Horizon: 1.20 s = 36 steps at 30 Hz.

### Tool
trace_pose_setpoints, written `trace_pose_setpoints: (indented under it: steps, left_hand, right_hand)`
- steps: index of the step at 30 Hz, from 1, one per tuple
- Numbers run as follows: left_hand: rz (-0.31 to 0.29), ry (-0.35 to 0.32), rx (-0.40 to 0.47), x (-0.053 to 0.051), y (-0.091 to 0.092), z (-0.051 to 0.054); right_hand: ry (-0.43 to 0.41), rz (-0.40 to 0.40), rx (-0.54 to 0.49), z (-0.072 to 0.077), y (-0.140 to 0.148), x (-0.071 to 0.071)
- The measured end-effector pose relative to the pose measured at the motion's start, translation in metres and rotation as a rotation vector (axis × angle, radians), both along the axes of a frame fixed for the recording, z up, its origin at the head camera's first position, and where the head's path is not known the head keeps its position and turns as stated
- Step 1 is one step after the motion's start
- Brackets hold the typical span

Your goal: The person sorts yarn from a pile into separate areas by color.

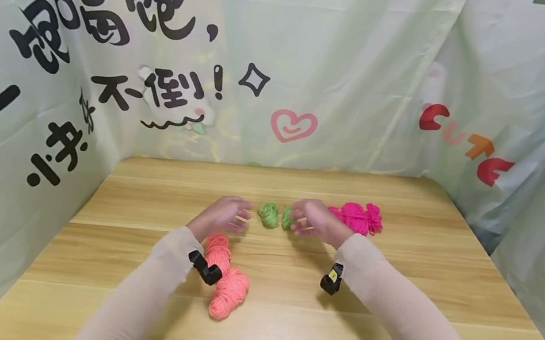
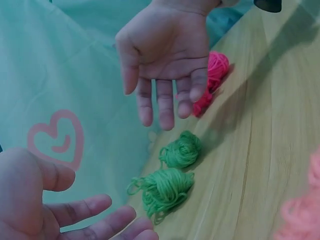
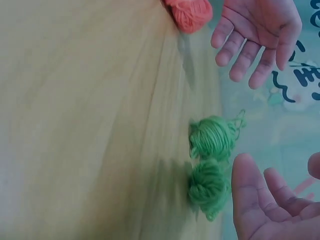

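Two small green yarn balls (image 1: pixel 268 215) lie side by side at the middle of the wooden table, a slight gap between them. To their left my left hand (image 1: pixel 228 214) hovers with fingers extended, holding nothing. On the other side my right hand (image 1: pixel 314 221) is also spread and holds nothing; it partly covers the right green ball (image 3: pixel 209 187) in the head view. Both palms face inward in the wrist views. A coral yarn skein (image 1: pixel 230 292), pinched in at its middle, lies below my left wrist. Behind my right wrist sits a bright pink yarn skein (image 1: pixel 357 217).
The wooden table (image 1: pixel 386 325) ends at a pale printed curtain (image 1: pixel 357 89) at the back and on both sides. Black wrist cameras (image 1: pixel 332 278) sit under both sleeves, the left one close above the coral skein.
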<state>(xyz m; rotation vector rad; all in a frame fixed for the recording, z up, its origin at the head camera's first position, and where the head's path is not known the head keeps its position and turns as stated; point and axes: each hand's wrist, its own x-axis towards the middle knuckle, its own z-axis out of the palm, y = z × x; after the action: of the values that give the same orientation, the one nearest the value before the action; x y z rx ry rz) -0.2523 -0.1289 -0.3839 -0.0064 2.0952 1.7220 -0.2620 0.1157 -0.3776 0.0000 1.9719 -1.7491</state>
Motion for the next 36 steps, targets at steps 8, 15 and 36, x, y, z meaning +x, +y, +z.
trace_pose_setpoints:
  steps: [8,15,36]
  left_hand:
    - [-0.023,0.070,-0.157,0.010,-0.012,0.004]
    - [0.057,0.259,-0.477,0.021,-0.026,0.003]
    - [0.081,0.301,-0.572,0.045,-0.066,-0.013]
  right_hand:
    - [0.002,0.075,0.010,-0.007,-0.009,0.018]
    - [-0.037,0.109,0.005,-0.015,-0.018,0.039]
    - [-0.155,0.176,-0.122,-0.033,-0.037,0.094]
